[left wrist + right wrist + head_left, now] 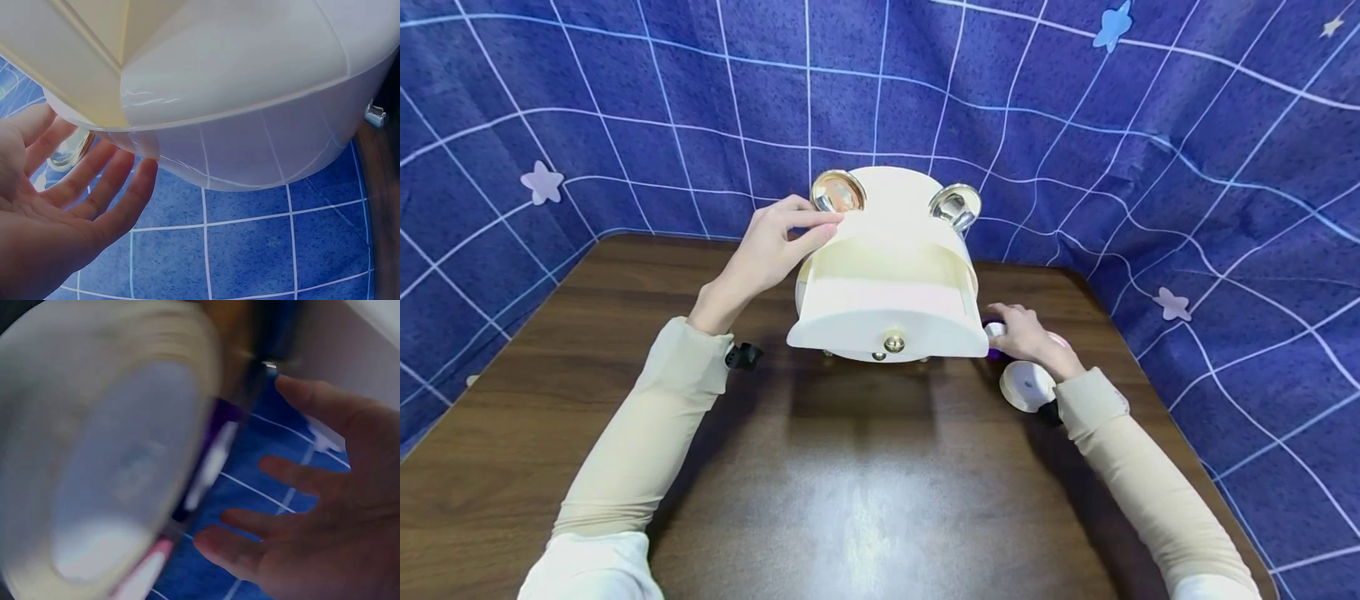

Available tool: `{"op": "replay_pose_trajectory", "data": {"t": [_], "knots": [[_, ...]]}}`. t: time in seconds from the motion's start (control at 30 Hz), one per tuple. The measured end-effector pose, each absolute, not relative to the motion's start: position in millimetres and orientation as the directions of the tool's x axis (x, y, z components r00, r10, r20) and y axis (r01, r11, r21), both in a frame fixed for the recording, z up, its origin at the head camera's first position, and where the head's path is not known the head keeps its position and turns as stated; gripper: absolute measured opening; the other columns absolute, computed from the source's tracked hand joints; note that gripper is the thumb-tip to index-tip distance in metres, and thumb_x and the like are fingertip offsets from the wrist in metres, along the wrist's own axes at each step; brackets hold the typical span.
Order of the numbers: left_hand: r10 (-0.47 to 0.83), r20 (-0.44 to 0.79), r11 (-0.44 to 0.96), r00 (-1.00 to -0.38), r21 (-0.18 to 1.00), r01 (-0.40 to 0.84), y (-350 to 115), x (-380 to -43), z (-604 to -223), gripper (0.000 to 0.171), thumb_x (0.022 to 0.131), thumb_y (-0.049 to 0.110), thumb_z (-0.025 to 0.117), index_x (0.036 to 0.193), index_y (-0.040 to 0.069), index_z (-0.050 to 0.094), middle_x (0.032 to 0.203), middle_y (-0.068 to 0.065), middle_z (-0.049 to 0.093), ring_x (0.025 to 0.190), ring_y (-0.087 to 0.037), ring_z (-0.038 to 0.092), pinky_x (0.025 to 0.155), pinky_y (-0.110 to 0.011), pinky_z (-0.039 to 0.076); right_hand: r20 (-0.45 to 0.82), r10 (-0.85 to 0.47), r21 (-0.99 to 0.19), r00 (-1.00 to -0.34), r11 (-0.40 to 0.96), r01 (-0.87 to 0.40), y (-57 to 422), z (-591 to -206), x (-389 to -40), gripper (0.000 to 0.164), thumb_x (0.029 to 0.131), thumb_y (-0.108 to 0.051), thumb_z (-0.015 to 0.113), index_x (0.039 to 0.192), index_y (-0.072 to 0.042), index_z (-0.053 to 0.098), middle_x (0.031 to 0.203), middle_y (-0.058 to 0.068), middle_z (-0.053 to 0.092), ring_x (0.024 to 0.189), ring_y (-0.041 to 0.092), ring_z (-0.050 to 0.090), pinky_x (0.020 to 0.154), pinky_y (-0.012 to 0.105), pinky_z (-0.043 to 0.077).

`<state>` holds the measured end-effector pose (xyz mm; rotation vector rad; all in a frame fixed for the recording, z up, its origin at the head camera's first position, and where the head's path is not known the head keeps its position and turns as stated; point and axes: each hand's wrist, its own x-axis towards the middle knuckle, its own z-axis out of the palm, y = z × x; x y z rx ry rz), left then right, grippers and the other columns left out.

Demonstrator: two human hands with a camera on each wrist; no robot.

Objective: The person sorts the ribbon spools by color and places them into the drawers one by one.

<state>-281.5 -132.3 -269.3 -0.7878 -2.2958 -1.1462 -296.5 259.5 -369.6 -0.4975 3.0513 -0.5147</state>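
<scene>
A white rounded storage box (887, 212) with two shiny gold ear-shaped pieces (838, 192) stands at the back middle of the table. Its front drawer (887, 308) is pulled out and carries a gold knob (894, 342). My left hand (782, 237) touches the box's upper left side below the left ear; fingertips (145, 169) rest against its shell in the left wrist view. Beside the box on the right, my right hand (1018, 333) reaches among small items, fingers spread apart in the right wrist view. A purple-and-white item (212, 456) lies close by its fingers.
A round white container (1026, 385) sits under my right wrist and looms large and blurred in the right wrist view. A pink-and-white item (147, 569) is partly hidden behind it. The brown wooden table (865, 500) ends at a blue grid-patterned cloth (700, 100).
</scene>
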Motion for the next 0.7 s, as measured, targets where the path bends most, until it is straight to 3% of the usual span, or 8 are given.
{"op": "replay_pose_trajectory", "data": {"t": [0.23, 0.43, 0.7], "knots": [[0.289, 0.621, 0.492, -0.729, 0.557, 0.669, -131.1, -282.5, -269.7, 0.025, 0.093, 0.022, 0.065, 0.115, 0.013, 0.072, 0.096, -0.007, 0.065, 0.078, -0.013, 0.048, 0.067, -0.022, 0.036, -0.016, -0.279, -0.237, -0.96, 0.934, -0.267, 259.0, -387.2, -304.2, 0.059, 0.073, -0.013, 0.071, 0.129, -0.002, 0.054, 0.117, 0.03, 0.061, 0.108, 0.052, 0.053, 0.091, 0.06, 0.043], [0.285, 0.624, 0.484, -0.728, 0.562, 0.671, -130.7, -282.4, -269.3, 0.025, 0.093, 0.022, 0.065, 0.115, 0.013, 0.072, 0.096, -0.007, 0.065, 0.078, -0.012, 0.048, 0.067, -0.022, 0.036, 0.062, -0.313, -0.262, -0.948, 0.911, -0.318, 257.7, -384.2, -301.8, 0.052, 0.073, -0.01, 0.065, 0.124, 0.0, 0.058, 0.113, 0.029, 0.064, 0.106, 0.047, 0.056, 0.091, 0.058, 0.042], [0.282, 0.619, 0.488, -0.733, 0.565, 0.665, -130.5, -282.4, -270.3, 0.025, 0.094, 0.022, 0.063, 0.116, 0.013, 0.072, 0.097, -0.009, 0.065, 0.079, -0.014, 0.049, 0.068, -0.021, 0.036, 0.209, -0.321, -0.312, -0.924, 0.873, -0.374, 254.6, -356.7, -282.5, 0.048, 0.078, -0.025, 0.07, 0.121, -0.004, 0.063, 0.106, 0.024, 0.066, 0.098, 0.041, 0.058, 0.082, 0.051, 0.042]]}}
